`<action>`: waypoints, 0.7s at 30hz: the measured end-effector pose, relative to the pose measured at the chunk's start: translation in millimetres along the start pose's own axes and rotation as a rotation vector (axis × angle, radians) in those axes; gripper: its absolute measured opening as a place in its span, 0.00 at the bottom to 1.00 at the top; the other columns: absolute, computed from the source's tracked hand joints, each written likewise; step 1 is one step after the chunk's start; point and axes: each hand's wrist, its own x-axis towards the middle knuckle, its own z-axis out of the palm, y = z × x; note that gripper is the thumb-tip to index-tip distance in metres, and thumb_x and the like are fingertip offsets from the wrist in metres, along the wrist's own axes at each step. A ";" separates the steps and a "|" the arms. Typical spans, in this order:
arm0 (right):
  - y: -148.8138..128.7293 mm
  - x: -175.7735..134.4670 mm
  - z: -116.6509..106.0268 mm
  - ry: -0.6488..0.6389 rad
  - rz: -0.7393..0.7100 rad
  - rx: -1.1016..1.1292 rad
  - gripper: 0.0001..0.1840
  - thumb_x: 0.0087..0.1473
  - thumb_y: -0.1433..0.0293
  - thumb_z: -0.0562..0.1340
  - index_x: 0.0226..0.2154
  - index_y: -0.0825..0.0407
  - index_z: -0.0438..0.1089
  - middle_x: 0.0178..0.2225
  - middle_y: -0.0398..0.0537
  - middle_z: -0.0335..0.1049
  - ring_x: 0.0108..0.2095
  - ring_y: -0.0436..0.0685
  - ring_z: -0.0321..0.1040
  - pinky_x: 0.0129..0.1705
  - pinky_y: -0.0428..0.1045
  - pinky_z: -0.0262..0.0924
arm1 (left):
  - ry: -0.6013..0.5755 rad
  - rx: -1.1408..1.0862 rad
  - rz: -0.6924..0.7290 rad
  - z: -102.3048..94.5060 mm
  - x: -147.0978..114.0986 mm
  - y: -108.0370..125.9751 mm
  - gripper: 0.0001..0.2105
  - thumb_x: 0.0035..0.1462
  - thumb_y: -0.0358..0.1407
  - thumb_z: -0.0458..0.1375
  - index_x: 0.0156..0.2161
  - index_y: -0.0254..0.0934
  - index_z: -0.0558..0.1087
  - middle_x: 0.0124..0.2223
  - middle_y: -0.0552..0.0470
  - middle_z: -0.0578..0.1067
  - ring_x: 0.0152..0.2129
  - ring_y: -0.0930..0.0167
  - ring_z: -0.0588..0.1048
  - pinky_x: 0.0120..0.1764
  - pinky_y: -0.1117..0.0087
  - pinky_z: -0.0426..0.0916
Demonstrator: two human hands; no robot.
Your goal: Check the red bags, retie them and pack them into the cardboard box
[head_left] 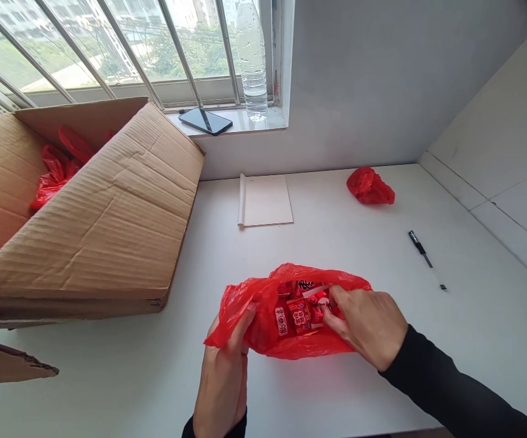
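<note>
A red plastic bag lies on the white table with its mouth spread wide. Inside it are several small red wrapped candies, some with white lettering. My left hand grips the bag's left side, thumb over the rim and the other fingers hidden behind the plastic. My right hand reaches in over the right rim, its thumb and fingers closed on a red candy packet with a pale edge. Part of that packet is covered by the fingers.
An open cardboard box with red plastic bags inside stands at left. Behind are a notepad and a crumpled red bag; a pen lies right. A phone and water bottle are on the windowsill.
</note>
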 end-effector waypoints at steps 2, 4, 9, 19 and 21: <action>1.2 -0.1 -2.2 -0.072 -0.021 -0.017 0.12 0.63 0.67 0.55 0.31 0.52 0.69 0.22 0.47 0.72 0.23 0.59 0.72 0.22 0.48 0.39 | -0.017 -0.009 0.005 1.4 0.5 0.8 0.09 0.55 0.34 0.64 0.43 0.42 0.76 0.46 0.52 0.77 0.49 0.63 0.72 0.42 0.70 0.72; 2.0 0.1 -3.8 -0.121 -0.037 -0.035 0.12 0.63 0.67 0.56 0.30 0.52 0.69 0.23 0.48 0.72 0.24 0.59 0.72 0.22 0.48 0.40 | -0.006 -0.001 -0.003 2.6 0.4 1.8 0.10 0.54 0.36 0.65 0.43 0.42 0.76 0.47 0.51 0.77 0.50 0.62 0.71 0.43 0.69 0.72; 0.2 0.4 -5.3 -0.068 -0.119 0.019 0.06 0.64 0.72 0.56 0.40 0.50 0.68 0.25 0.44 0.74 0.25 0.58 0.73 0.22 0.49 0.38 | 0.023 -0.004 -0.008 2.5 -1.4 2.8 0.07 0.51 0.37 0.67 0.35 0.38 0.77 0.46 0.49 0.77 0.49 0.60 0.72 0.43 0.68 0.73; -2.8 0.6 -2.4 -0.111 -0.198 0.046 0.09 0.62 0.76 0.57 0.41 0.50 0.70 0.27 0.44 0.75 0.25 0.57 0.73 0.22 0.49 0.40 | 0.062 -0.059 -0.024 -0.4 -3.9 3.0 0.17 0.45 0.36 0.70 0.43 0.41 0.78 0.47 0.50 0.78 0.48 0.59 0.74 0.41 0.70 0.74; -2.8 -0.2 -1.7 -0.108 -0.208 0.064 0.09 0.62 0.76 0.57 0.39 0.50 0.71 0.25 0.43 0.74 0.24 0.57 0.72 0.22 0.50 0.40 | 0.062 -0.056 -0.020 0.5 -3.6 3.2 0.18 0.45 0.36 0.70 0.43 0.40 0.78 0.47 0.50 0.78 0.47 0.59 0.74 0.41 0.69 0.74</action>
